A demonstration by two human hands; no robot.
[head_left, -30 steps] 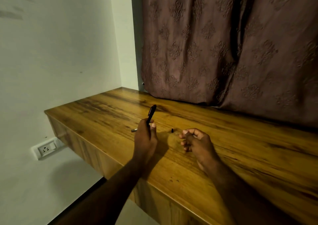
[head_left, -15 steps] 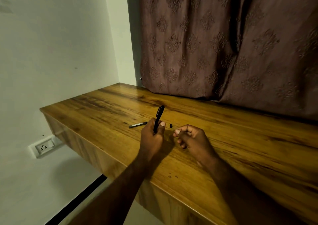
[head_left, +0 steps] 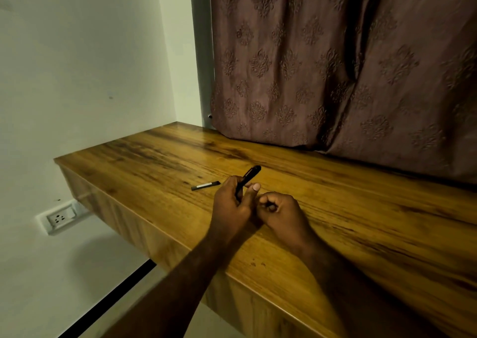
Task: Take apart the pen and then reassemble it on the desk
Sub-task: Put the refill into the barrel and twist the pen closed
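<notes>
My left hand [head_left: 232, 203] grips the black pen barrel [head_left: 249, 176], which tilts up and to the right above the wooden desk [head_left: 361, 221]. My right hand [head_left: 281, 215] sits just right of it with its fingers curled. The fingertips pinch a small dark pen part [head_left: 269, 205], mostly hidden, close to the barrel's lower end. A thin dark pen piece [head_left: 205, 185] lies flat on the desk, left of my left hand. The tiny black piece seen earlier on the desk is not visible.
A patterned brown curtain [head_left: 335, 66] hangs down onto the back of the desk. A white wall [head_left: 77, 79] stands to the left, with a socket [head_left: 60, 218] low below the desk's left end. The desk's front edge [head_left: 206, 257] runs under my forearms.
My right hand has moved left until it almost touches my left hand. The barrel tilts further right. The tiny black piece on the desk has gone out of sight.
</notes>
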